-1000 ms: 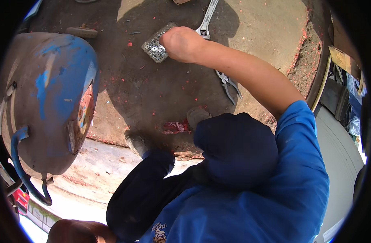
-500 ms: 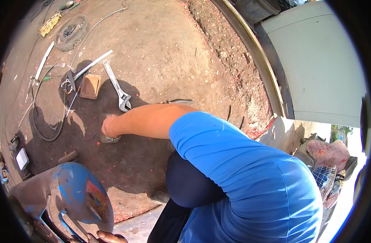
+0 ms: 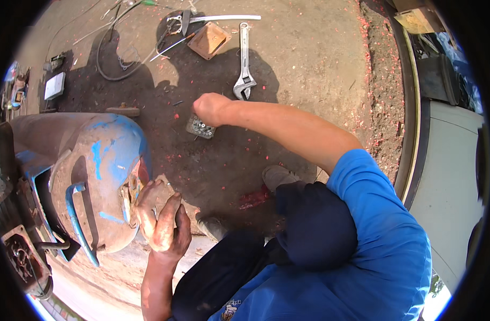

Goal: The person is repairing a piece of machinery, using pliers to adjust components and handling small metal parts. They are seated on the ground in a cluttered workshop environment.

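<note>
My right hand (image 3: pixel 208 109) reaches down over a small clear container (image 3: pixel 192 130) on the ground, its fingers closed at the rim; what they hold, if anything, is hidden. Nuts and bolts (image 3: pixel 203 130) fill that container. Beside the rounded end of a worn blue tank (image 3: pixel 119 142), my left hand (image 3: pixel 165 222) is turned partly palm up. Its dirty fingers are bent but spread, and no held thing shows among them. Beyond my right hand lies a large adjustable wrench (image 3: pixel 245 64), with its jaw end toward me.
A rusty square cover (image 3: pixel 209 40) lies left of the wrench, near a pale bar (image 3: pixel 229 17) and a black hose (image 3: pixel 114 79). A blue handle (image 3: pixel 76 214) stands out from the tank. At right is a pale panel (image 3: pixel 448 144); a wooden block (image 3: pixel 123 111) lies beyond the tank.
The view has swung left and nearer, so ground items appear farther right. My left hand has come up fully into view beside the tank. My right hand stays at the container, now showing its hardware.
</note>
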{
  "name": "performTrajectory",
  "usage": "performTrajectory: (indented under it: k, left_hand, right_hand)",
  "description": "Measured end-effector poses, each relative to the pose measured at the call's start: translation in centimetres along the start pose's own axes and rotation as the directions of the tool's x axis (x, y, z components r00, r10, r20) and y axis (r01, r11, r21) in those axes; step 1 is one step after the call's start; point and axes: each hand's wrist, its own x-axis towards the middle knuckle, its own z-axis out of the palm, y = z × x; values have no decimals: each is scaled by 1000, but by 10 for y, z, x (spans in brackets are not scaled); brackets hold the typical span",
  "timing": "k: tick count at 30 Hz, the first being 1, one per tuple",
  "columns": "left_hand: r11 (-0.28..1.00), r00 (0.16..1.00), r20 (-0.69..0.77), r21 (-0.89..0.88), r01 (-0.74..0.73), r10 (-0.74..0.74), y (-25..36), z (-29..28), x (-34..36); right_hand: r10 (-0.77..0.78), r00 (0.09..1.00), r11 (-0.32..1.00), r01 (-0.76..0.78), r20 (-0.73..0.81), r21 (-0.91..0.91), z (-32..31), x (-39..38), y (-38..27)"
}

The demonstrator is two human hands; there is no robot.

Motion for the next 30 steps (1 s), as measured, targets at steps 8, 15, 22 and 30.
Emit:
performTrajectory:
  k: [8, 15, 22, 30]
  left_hand:
    - [906, 951, 129, -291, 307, -281, -6, 49, 14]
    - [869, 934, 97, -345, 355, -344, -16, 69, 24]
    - [959, 970, -62, -179, 220, -234, -15, 72, 21]
    - [988, 999, -25, 150, -23, 28, -8, 62, 28]
  right_hand:
    - [-234, 961, -263, -207, 146, 942, -10, -76, 27]
    - [-381, 924, -618, -233, -26, 751, 2, -92, -12]
    - [-409, 911, -729, -292, -51, 619, -21, -112, -38]
    - [-457, 889, -629, -291, -40, 720, -29, -121, -47]
